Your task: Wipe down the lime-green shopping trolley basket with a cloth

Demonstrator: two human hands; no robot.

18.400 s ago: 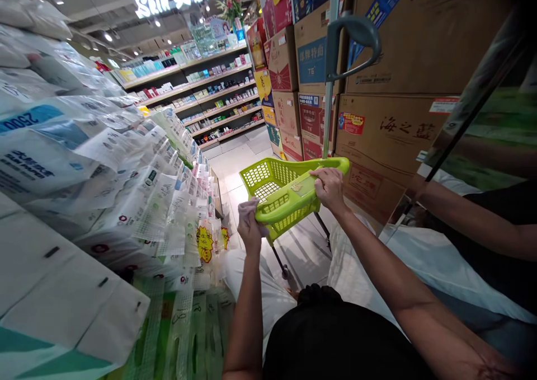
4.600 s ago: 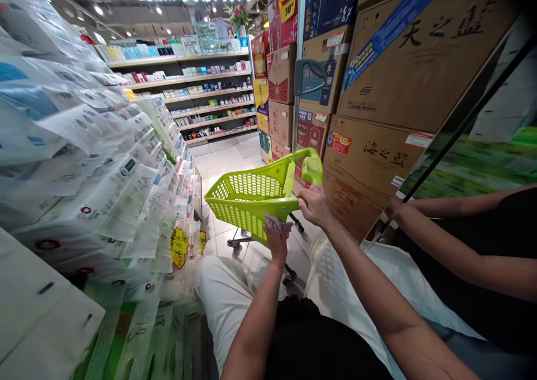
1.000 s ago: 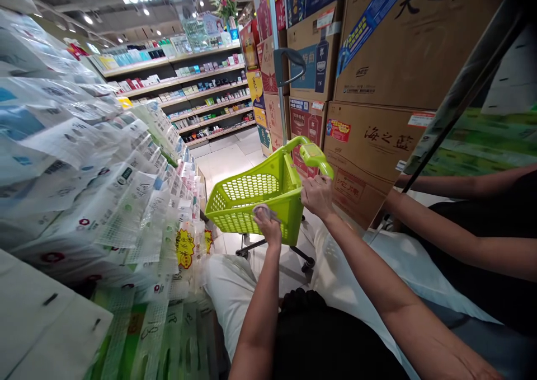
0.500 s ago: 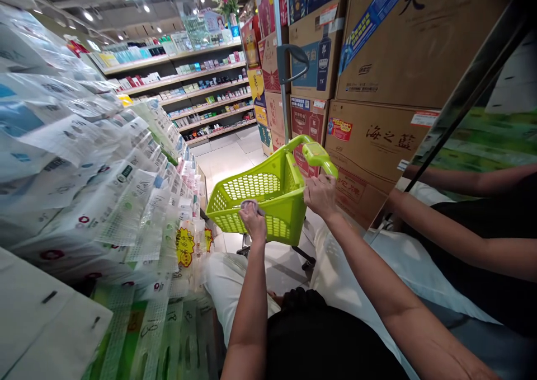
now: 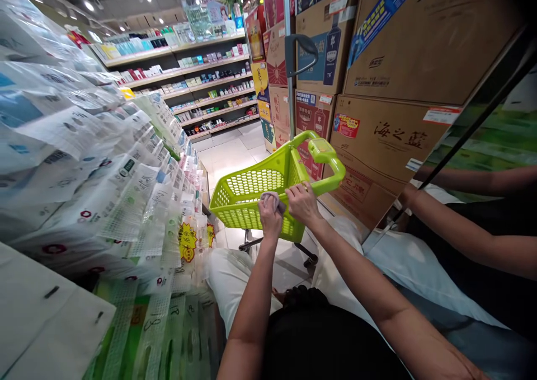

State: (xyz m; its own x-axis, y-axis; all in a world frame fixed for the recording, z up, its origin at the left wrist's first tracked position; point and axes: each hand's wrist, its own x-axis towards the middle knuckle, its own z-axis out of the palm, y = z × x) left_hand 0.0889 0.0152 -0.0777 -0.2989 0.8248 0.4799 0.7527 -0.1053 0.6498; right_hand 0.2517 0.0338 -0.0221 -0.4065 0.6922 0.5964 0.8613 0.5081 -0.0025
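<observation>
A lime-green plastic shopping cart [image 5: 235, 217] with latticed sides stands in front of me on dark wheeled legs. My left hand [image 5: 271, 217] is closed on a greyish-pink cloth [image 5: 273, 201], pressed against the cart's near rim. Just right of it, my right hand [image 5: 302, 203] is wrapped over the same rim, below the handle. The cart's curved handle [image 5: 322, 151] rises beyond my right hand, with no hand on it. Both palms are hidden from view.
Plastic-wrapped packs [image 5: 104, 190] are piled along the left. Stacked cardboard boxes [image 5: 386, 139] line the right, with a grey handle on a metal pole [image 5: 290, 61] before them. A mirror [image 5: 482, 145] leans at far right. Stocked shelves [image 5: 210, 83] stand beyond the tiled floor [image 5: 235, 148].
My left hand has slid the cloth rightward along the rim. My right hand has shifted left from near the handle's base onto the rim, closer to the left hand.
</observation>
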